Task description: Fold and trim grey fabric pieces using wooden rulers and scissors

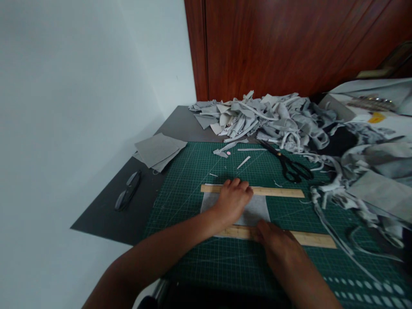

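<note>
A grey cloth square [257, 210] lies on the green cutting mat [183, 171]. Across its far edge runs a wooden ruler [277, 192], and a second wooden ruler [313, 239] crosses its near edge. My left hand [234, 199] rests over the cloth, its fingers bent onto the far ruler. My right hand [278, 244] is at the near ruler, thumb by the cloth's near right part and the other fingers curled out of sight underneath. Both hands are closed around or against the rulers.
Black scissors [288, 165] lie beyond the far ruler, near small scraps [243, 162]. A large heap of grey fabric strips [251, 116] spreads along the back and right. Stacked cloth squares [159, 150] and glasses [128, 191] sit at left, by a white wall.
</note>
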`<state>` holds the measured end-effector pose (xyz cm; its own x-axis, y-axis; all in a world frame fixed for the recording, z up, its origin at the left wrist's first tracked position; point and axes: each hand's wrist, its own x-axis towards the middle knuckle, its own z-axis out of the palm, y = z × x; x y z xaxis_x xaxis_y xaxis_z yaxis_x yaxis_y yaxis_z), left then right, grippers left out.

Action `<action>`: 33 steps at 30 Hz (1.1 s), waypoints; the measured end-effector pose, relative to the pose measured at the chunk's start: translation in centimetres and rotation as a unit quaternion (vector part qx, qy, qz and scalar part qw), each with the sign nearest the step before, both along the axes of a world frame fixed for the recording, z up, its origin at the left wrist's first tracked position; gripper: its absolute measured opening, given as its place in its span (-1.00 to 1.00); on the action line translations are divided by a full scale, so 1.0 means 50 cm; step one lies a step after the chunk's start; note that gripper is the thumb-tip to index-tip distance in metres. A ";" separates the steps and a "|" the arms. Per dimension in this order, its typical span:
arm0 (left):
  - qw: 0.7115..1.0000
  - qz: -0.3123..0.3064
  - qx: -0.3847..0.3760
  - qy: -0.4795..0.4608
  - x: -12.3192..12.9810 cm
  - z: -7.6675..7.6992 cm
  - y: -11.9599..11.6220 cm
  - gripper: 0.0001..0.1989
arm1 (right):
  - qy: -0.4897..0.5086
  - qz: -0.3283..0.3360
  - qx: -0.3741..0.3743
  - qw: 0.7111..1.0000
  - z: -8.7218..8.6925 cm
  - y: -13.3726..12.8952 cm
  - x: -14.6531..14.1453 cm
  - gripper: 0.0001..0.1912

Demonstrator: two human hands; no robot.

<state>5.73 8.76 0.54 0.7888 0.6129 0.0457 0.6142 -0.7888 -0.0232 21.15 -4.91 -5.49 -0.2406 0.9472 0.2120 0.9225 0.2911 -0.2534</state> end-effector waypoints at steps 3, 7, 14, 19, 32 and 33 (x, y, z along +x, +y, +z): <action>1.000 -0.008 0.002 -0.005 -0.002 -0.001 0.003 -0.74 | 0.001 0.014 0.008 1.000 -0.008 0.001 0.010 -0.75; 1.000 -0.011 0.012 -0.012 -0.003 -0.005 0.004 -0.75 | 0.003 0.010 -0.005 1.000 -0.007 -0.001 0.012 -0.74; 1.000 -0.013 0.020 -0.013 -0.003 -0.009 0.002 -0.75 | 0.014 0.017 -0.021 1.000 -0.009 0.000 0.012 -0.75; 1.000 0.001 0.010 -0.013 -0.002 -0.001 0.001 -0.75 | 0.019 0.018 0.001 1.000 -0.018 -0.003 0.018 -0.66; 1.000 -0.001 0.000 -0.018 -0.003 -0.011 0.002 -0.74 | 0.010 0.021 -0.001 1.000 -0.037 -0.003 0.023 -0.69; 1.000 -0.001 -0.001 -0.018 -0.003 -0.011 0.002 -0.74 | 0.011 0.020 -0.003 1.000 -0.034 -0.003 0.022 -0.70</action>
